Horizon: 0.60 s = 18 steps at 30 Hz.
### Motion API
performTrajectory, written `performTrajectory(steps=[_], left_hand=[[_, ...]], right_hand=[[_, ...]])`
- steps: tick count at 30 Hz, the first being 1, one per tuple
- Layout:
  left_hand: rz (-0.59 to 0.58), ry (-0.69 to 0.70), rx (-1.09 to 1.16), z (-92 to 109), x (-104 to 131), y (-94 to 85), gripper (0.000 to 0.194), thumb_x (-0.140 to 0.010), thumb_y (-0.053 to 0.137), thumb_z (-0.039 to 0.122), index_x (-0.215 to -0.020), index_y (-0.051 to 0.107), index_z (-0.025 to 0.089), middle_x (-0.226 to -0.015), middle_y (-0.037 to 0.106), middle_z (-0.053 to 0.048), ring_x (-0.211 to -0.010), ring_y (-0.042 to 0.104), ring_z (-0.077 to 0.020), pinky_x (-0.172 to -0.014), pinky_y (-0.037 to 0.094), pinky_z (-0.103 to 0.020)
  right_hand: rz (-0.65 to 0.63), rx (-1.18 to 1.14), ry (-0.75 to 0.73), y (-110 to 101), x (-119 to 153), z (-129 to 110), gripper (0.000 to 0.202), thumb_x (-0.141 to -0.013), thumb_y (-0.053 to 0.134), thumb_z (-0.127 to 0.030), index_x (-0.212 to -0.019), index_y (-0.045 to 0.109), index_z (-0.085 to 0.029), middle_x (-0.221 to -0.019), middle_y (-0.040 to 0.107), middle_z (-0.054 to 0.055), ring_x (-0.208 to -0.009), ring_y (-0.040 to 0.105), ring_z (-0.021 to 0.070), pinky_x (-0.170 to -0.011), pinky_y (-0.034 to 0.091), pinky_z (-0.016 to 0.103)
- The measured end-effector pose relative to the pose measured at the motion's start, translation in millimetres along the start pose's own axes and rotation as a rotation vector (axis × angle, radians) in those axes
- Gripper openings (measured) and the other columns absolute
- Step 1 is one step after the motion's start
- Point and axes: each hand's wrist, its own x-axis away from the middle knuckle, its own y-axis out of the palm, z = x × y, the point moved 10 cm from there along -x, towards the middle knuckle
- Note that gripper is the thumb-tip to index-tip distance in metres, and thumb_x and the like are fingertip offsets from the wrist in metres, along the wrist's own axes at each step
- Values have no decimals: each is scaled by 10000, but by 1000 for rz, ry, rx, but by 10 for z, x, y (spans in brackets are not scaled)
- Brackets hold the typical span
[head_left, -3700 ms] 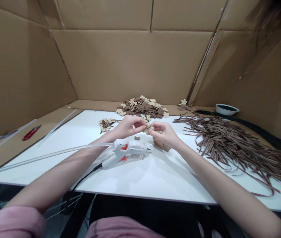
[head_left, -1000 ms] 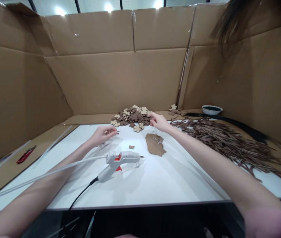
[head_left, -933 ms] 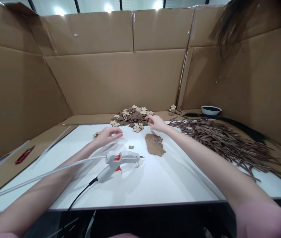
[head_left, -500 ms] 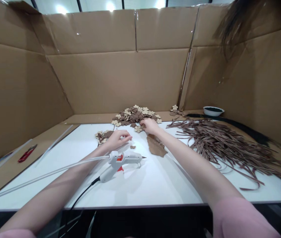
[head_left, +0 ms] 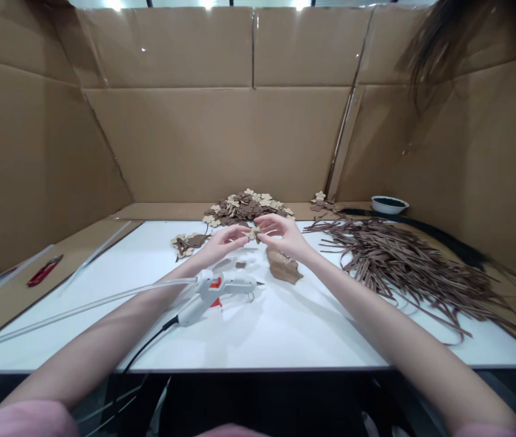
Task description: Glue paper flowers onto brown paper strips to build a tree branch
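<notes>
Flower cutout (head_left: 253, 233): small, tan, flat, petal-edged; raised above the white table (head_left: 285, 328), pinched between both hands just in front of the cutout pile (head_left: 247, 206).
Left hand (head_left: 222, 240): fingertips closed lightly on the cutout's left edge.
Right hand (head_left: 284, 234): thumb and forefinger closed on the right edge, other fingers spread loosely.
Change from half a second ago: both hands then low and apart, right at the pile, left flat by the glue gun; now lifted and brought together over the cutout.
Brown felt piece (head_left: 282, 267): flat on the table under the right wrist.
Small brown scrap (head_left: 240, 264): just left of it.
Glue gun (head_left: 215, 288): white with orange trigger, lying near the left forearm, clear glue stick (head_left: 80, 308) trailing left.
Smaller cutout heap (head_left: 187, 243): left of the hands.
Brown strips (head_left: 403, 261): spread at right.
White bowl (head_left: 390, 204): far right corner.
Red cutter (head_left: 44, 271): far left.
</notes>
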Motion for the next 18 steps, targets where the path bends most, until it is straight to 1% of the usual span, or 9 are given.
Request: performTrajectory(steps=[2,5,8,9,11,13,15,16,18], left_hand=[[-24,-3,142,-6,-6,70,509,-836,667,450,-1254,585,172,-1119,668,-117,-990,630,-212,-826,481,-306],[-69,-3,341,-12,-17,156,594,-804,720,405,-1324,528,190,-1126,668,-115,-983,635,-206,-847,481,-313],[-100,-26,436,-12,-19,189,635,-774,762,342,-1339,514,194,-931,703,-62,-857,652,-178,-821,483,-312],[-98,-31,443,-4,-16,181,618,-762,773,327,-1316,536,188,-858,700,-43,-817,652,-172,-800,484,-308],[-85,-35,425,25,-1,149,504,-744,786,319,-1192,623,156,-786,693,-37,-776,650,-173,-765,482,-304],[-66,-41,385,47,22,109,364,-738,786,334,-1020,687,126,-809,706,-67,-778,650,-180,-756,477,-310],[-59,-53,349,42,44,82,294,-756,763,353,-913,705,113,-848,715,-92,-785,641,-179,-756,470,-315],[-64,-56,335,32,52,77,283,-776,742,364,-898,709,110,-845,714,-93,-775,630,-172,-749,464,-313],[-71,-55,326,-1,56,71,294,-819,687,384,-915,716,108,-818,705,-86,-742,604,-158,-722,454,-308]], right_hand=[[-8,-24,-23,55,65,-89,327,-789,663,-261,-1110,653,-199,-1022,703,57,-957,660,177,-881,500,329],[39,48,-86,78,133,-208,208,-831,645,-262,-1029,694,-223,-1043,719,47,-1037,633,194,-955,451,357],[82,96,-136,56,170,-280,155,-835,669,-288,-972,717,-235,-1027,730,42,-1059,616,210,-951,442,359],[81,103,-143,41,171,-292,175,-834,675,-296,-994,714,-238,-1019,734,40,-1049,620,211,-950,439,361],[74,138,-143,-29,157,-289,235,-843,668,-315,-1063,699,-242,-1004,740,35,-1018,632,210,-950,431,366],[64,239,-118,-180,126,-230,254,-862,637,-347,-1086,696,-243,-1014,740,39,-998,632,216,-948,423,376],[58,444,-61,-432,99,-86,214,-874,604,-371,-983,730,-235,-1012,743,54,-981,611,238,-914,426,390],[63,564,-22,-601,97,16,205,-866,603,-368,-923,742,-229,-988,748,59,-974,597,255,-905,421,405],[125,806,109,-1044,138,273,207,-853,593,-351,-889,752,-225,-980,749,72,-1006,569,289,-924,395,446]])
